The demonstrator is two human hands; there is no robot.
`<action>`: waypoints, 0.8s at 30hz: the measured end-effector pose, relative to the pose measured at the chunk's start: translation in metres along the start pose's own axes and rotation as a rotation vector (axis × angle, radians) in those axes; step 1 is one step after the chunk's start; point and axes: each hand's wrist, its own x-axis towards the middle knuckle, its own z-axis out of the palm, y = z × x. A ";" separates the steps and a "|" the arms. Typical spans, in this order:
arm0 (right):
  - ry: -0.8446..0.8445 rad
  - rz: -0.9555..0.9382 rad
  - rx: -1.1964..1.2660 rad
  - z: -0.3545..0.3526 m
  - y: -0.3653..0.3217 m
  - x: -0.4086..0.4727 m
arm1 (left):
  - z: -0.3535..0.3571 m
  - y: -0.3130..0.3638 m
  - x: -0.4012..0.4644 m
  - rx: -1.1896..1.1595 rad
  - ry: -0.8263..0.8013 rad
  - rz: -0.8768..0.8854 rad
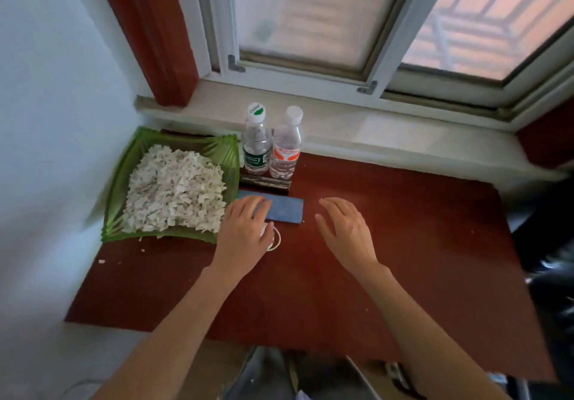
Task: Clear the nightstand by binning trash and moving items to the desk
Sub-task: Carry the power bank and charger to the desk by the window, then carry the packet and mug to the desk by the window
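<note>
Hands hovered over the red desk [403,244] — our left hand [245,232] lay flat, fingers spread, on the blue box [285,210] beside the green tray [217,151]; our right hand [344,228], right of the box, was open, holding nothing.

I see a room in a home; a red-brown desk [372,260] stands under a sliding window [310,27]; two water bottles [270,148] stand near its sill.

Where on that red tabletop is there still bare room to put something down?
The right half of the red tabletop, from the right hand out to the far edge, is bare. So is the near strip in front of the green tray. The back left is crowded: tray, two bottles, dark box, blue case, left hand.
</note>
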 end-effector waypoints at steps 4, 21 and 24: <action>0.068 0.195 -0.066 -0.033 0.028 -0.028 | 0.010 0.037 0.025 -0.064 -0.030 0.096; 0.247 0.909 -0.150 -0.126 0.084 -0.271 | 0.048 0.254 -0.026 -0.107 -0.253 0.561; 0.346 1.005 -0.173 -0.149 0.079 -0.332 | 0.044 0.309 -0.063 -0.132 -0.275 0.685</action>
